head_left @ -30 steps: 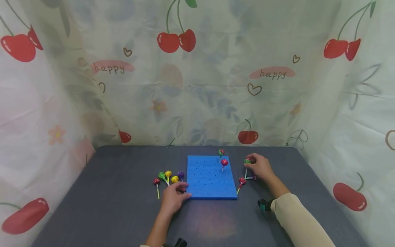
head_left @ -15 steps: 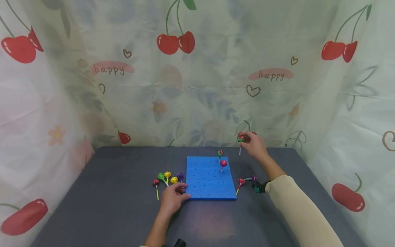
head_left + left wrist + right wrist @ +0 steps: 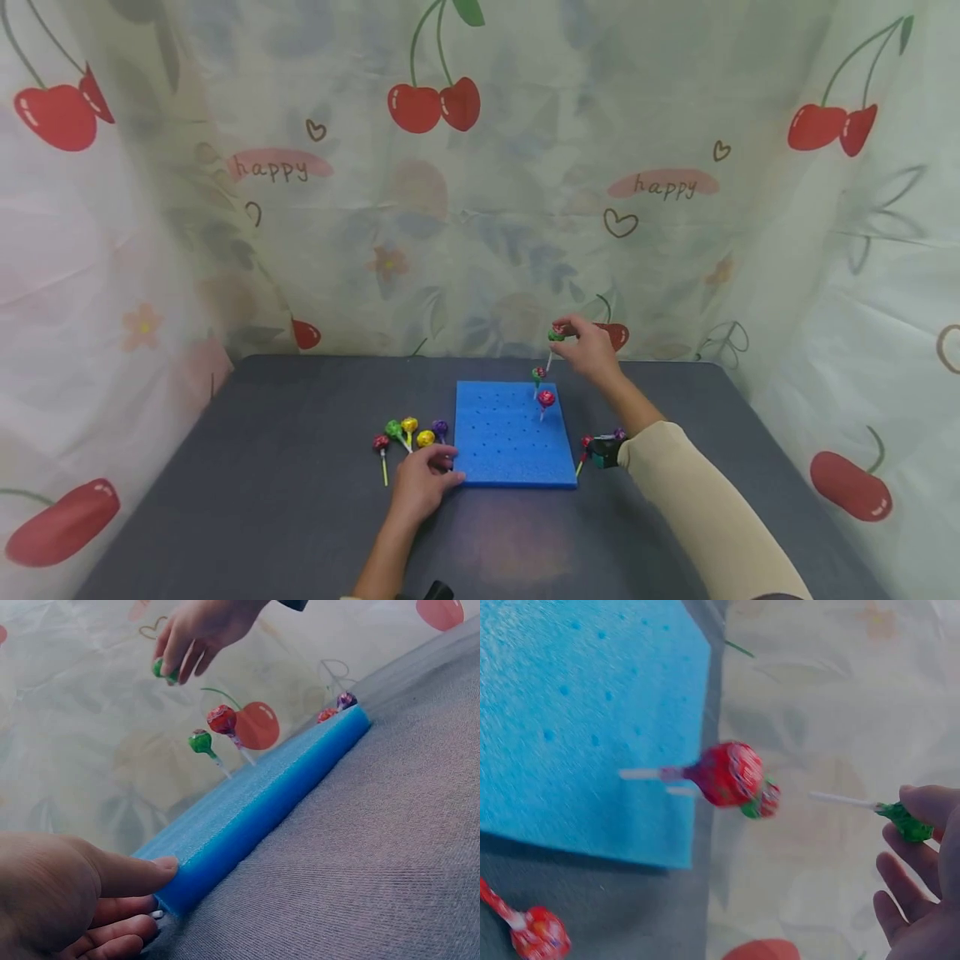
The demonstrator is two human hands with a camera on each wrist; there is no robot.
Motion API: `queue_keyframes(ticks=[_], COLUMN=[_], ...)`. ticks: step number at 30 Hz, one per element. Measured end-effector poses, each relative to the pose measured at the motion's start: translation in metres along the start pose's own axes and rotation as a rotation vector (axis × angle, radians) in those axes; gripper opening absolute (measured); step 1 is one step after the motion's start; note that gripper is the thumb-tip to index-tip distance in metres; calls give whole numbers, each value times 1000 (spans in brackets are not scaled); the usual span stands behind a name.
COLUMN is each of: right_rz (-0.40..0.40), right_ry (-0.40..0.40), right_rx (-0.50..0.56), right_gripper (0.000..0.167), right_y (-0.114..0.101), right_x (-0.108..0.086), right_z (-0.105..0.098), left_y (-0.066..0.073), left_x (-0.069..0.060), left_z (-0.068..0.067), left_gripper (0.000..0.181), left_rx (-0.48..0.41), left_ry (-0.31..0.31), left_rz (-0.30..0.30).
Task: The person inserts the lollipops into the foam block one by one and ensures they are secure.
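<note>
A blue foam board [image 3: 513, 446] with small holes lies on the table; a green-and-red lollipop [image 3: 538, 374] and a red lollipop [image 3: 546, 399] stand in it near its far right corner. My right hand [image 3: 592, 354] pinches another green-and-red lollipop [image 3: 906, 823] by its head, stick pointing down, in the air above that corner. At the board's near left corner is my left hand [image 3: 422, 483], its thumb [image 3: 146, 875] resting on the top edge and its other fingers loosely bent beside the side; it touches the board.
Left of the board lie several lollipops: red [image 3: 381, 442], green [image 3: 393, 429], yellow [image 3: 408, 424] and purple [image 3: 440, 429]. Right of it, a red lollipop [image 3: 540, 934] and a purple one [image 3: 346, 700] lie on the dark table [image 3: 300, 500]. A printed curtain [image 3: 480, 183] hangs behind.
My right hand has lifted the green-and-red lollipop off the table at the right and carried it up and leftward to above the board's far right corner. The left hand stays in place.
</note>
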State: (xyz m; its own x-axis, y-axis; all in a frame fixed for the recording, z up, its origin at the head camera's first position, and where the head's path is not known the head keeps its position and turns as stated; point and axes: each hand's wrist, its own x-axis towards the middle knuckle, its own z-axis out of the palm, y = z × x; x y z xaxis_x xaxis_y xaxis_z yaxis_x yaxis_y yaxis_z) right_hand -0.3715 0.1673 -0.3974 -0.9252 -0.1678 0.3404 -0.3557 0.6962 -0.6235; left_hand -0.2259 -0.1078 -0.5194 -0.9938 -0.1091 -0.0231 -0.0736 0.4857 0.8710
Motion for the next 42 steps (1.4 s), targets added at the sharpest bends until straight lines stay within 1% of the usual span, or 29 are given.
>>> queue_keyframes(ticks=[8, 13, 17, 23, 26, 34, 42], right_rz=[-78, -117, -118, -69, -59, -82, -83], right_ry=[18, 2, -27, -74, -84, -84, -67], right_rx=[-11, -21, -33, -79, -112, -190, -201], right_gripper=[33, 31, 29, 28, 27, 25, 24], right_y=[-2, 0, 2, 4, 5, 8, 9], right_x=[-4, -5, -6, -7, -7, -8, -11], right_z=[27, 40, 49, 61, 64, 68, 71], left_y=[-1, -1, -1, 0, 0, -1, 1], left_x=[0, 1, 1, 0, 0, 1, 0], left_z=[0, 0, 0, 0, 0, -1, -1], left_gripper=[28, 28, 28, 28, 29, 29, 29], left_rx=[-6, -14, -15, -11, -11, -9, -12], left_ry=[4, 2, -8, -20, -20, -15, -10], left_rz=[7, 1, -5, -8, -11, -15, -22])
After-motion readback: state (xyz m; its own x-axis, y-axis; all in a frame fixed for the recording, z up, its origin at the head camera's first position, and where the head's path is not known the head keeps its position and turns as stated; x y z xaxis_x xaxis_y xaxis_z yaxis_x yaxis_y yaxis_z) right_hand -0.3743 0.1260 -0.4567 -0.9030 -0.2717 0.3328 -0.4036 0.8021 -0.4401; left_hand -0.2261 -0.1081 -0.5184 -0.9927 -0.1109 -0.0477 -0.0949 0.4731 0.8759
